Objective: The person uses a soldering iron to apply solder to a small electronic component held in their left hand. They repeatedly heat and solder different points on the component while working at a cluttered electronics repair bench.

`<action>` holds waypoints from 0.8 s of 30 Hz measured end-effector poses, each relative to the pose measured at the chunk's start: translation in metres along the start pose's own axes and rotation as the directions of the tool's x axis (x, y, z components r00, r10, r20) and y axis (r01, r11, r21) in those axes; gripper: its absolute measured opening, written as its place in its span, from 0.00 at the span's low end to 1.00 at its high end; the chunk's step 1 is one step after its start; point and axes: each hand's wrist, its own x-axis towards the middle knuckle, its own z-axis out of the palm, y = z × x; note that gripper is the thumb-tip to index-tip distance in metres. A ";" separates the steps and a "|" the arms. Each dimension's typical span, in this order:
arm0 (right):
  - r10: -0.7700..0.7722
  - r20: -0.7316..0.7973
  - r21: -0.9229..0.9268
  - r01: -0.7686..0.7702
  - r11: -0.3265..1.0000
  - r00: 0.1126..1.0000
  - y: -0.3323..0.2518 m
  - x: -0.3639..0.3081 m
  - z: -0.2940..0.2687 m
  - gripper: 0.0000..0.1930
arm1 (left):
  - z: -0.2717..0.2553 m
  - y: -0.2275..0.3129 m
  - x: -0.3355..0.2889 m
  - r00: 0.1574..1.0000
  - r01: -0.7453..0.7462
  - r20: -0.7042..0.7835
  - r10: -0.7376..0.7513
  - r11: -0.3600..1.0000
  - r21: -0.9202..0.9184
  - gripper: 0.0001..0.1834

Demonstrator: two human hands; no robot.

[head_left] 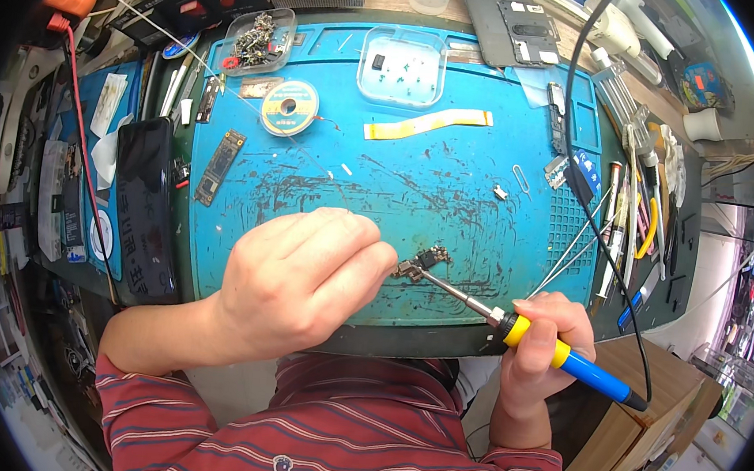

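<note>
My right hand (545, 346) grips a blue and yellow soldering iron (569, 360), fingers wrapped round its handle. The iron's metal tip meets a small dark circuit board piece (429, 257) lying near the front of the blue mat. Beside it, on the left, my left hand (308, 270) is closed with fingers curled and its fingertips against the board's left end. A thin solder wire (312, 158) runs from the upper left past a spool (289, 108) to this hand; my fingers hide its end.
On the blue mat (258, 173) are a yellow flex cable (428, 125), a clear parts box (402, 66), a long board (220, 167) and a bent clip (521, 181). A black phone panel (144, 208) lies left. Tweezers (570, 255) lie right, near the iron's black cord (621, 268).
</note>
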 end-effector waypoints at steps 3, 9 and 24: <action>-0.003 0.014 -0.009 0.004 1.000 1.000 -0.001 0.001 0.000 0.08 | 0.000 0.000 0.001 1.000 0.001 0.005 -0.001 1.000 0.001 0.14; -0.012 0.022 -0.007 0.012 1.000 1.000 -0.001 0.001 -0.001 0.08 | 0.000 0.000 0.001 1.000 0.001 0.006 -0.001 1.000 0.005 0.13; 0.002 0.047 -0.009 -0.002 1.000 0.999 -0.002 0.001 -0.004 0.07 | 0.000 0.001 0.002 1.000 0.005 -0.006 -0.005 1.000 0.011 0.14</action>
